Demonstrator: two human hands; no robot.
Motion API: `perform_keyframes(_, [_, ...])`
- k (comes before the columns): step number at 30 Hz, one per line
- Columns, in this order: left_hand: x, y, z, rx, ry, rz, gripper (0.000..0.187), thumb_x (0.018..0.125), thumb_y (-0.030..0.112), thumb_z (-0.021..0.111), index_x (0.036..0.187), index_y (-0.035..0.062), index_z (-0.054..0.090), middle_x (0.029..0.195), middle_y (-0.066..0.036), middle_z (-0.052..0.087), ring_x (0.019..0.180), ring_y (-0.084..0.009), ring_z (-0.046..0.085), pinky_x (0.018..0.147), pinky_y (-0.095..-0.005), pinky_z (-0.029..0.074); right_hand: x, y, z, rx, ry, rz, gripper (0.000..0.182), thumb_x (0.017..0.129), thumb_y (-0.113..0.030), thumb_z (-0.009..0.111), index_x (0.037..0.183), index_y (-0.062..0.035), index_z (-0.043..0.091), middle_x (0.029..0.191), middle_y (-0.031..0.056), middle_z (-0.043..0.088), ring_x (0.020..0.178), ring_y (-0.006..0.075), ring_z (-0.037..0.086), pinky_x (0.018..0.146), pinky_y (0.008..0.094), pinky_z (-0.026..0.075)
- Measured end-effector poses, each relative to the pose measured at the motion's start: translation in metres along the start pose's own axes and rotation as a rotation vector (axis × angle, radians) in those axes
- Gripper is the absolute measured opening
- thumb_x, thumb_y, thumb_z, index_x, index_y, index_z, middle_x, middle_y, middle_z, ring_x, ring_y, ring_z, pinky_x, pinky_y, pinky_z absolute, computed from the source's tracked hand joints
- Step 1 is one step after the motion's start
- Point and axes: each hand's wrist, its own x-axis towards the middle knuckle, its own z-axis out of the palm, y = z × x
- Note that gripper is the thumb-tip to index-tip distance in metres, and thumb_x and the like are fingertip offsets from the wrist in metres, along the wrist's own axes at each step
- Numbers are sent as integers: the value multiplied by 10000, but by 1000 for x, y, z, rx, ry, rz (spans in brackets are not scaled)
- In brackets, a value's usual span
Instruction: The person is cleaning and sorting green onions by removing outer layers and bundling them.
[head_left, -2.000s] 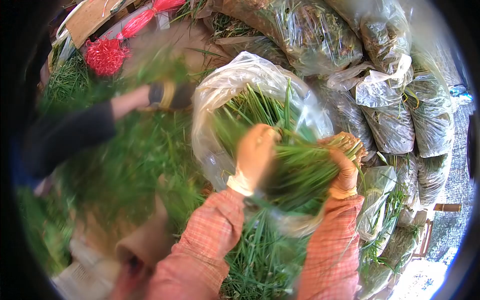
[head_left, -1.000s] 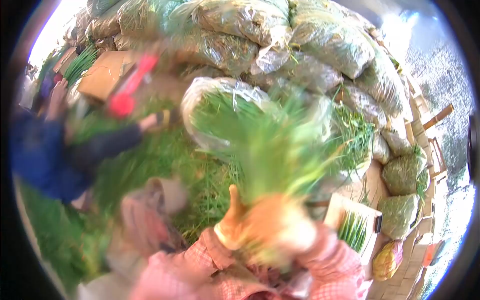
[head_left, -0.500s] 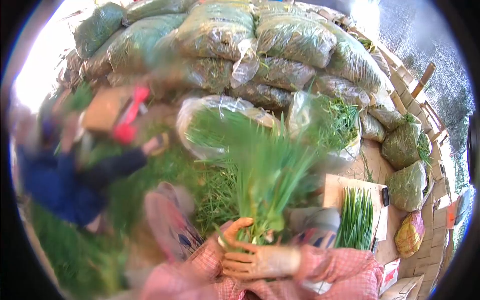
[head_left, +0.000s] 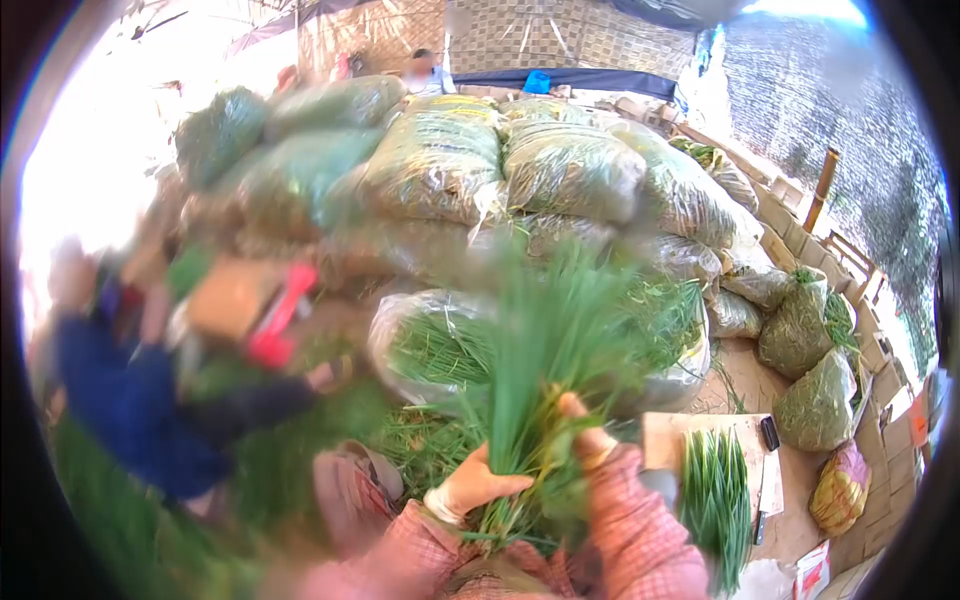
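Observation:
A large bunch of long green leafy stalks [head_left: 530,350] stands upright in front of me, its tops blurred. My left hand [head_left: 478,484] is wrapped round the lower left part of the bunch, the thumb across the stalks. On the right side, my right hand [head_left: 588,432] holds yellowish and green leaves [head_left: 550,440] of the same bunch, with its fingers partly hidden. Loose stems hang below both hands. To the right, a neat bundle of green stalks [head_left: 715,500] lies on a board [head_left: 665,435].
Open plastic bags of greens [head_left: 440,345] stand ahead, before stacked full sacks [head_left: 435,160]. A co-worker in dark blue [head_left: 140,400] is at the left, near a box [head_left: 232,298]. A knife [head_left: 761,520] lies by the board; a netted bundle [head_left: 840,488] sits farther right.
My view has tilted up. My hands, earlier together round the stem bases, are now apart, the right one higher on the right side of the bunch.

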Motion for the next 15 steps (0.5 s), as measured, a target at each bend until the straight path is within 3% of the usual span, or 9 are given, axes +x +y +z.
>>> perform_keyframes(3, [6, 1, 3, 380, 92, 108, 836, 685, 91, 733, 1365, 42, 249, 1139, -77, 558, 990, -163, 536, 864, -290, 435, 4, -5, 18, -1, -57, -89, 426, 841, -263, 583, 1189, -47, 465, 1058, 69, 572, 937, 189, 554, 834, 337, 446])
perform_keyframes(4, [9, 3, 5, 511, 110, 166, 938, 687, 187, 719, 1398, 50, 123, 1134, -138, 561, 991, -242, 571, 845, -312, 456, 7, -8, 19, -69, -91, -108, 421, 835, -241, 595, 1183, -43, 467, 1047, 70, 578, 928, 188, 560, 842, 336, 442])
perform_keyframes(5, [11, 4, 7, 611, 133, 120, 945, 690, 224, 702, 1400, 52, 103, 1132, -162, 557, 983, -272, 577, 830, -327, 466, 10, -10, 19, -138, -124, -127, 416, 829, -220, 607, 1177, -39, 469, 1036, 70, 584, 919, 188, 567, 849, 335, 439])
perform_keyframes(7, [12, 15, 17, 809, 181, 27, 962, 697, 298, 669, 1404, 55, 63, 1128, -211, 549, 967, -334, 587, 801, -357, 484, 11, -9, 28, -118, 21, -144, 425, 767, -131, 671, 1142, -44, 491, 984, 78, 604, 882, 195, 586, 801, 318, 466])
perform_keyframes(8, [16, 17, 23, 932, 223, 38, 994, 694, 352, 628, 1409, 75, -4, 1063, -268, 533, 877, -409, 585, 738, -411, 498, 12, -12, 33, -136, 73, -138, 434, 751, -110, 683, 1135, -45, 493, 964, 78, 609, 863, 198, 593, 785, 316, 474])
perform_keyframes(11, [14, 8, 42, 1103, 375, -33, 1017, 693, 342, 635, 1414, 105, -42, 989, -268, 524, 812, -414, 588, 707, -432, 497, 14, -14, 33, -70, 152, -152, 462, 682, -10, 694, 1105, -33, 512, 930, 85, 618, 794, 203, 610, 729, 312, 496])
perform_keyframes(15, [12, 15, 57, 1088, 356, -79, 1071, 686, 334, 665, 1408, 91, -88, 954, -288, 496, 770, -429, 578, 681, -467, 490, 18, -4, 13, -66, 120, -143, 490, 654, 22, 673, 1117, -22, 517, 965, 79, 616, 807, 189, 604, 730, 304, 492])
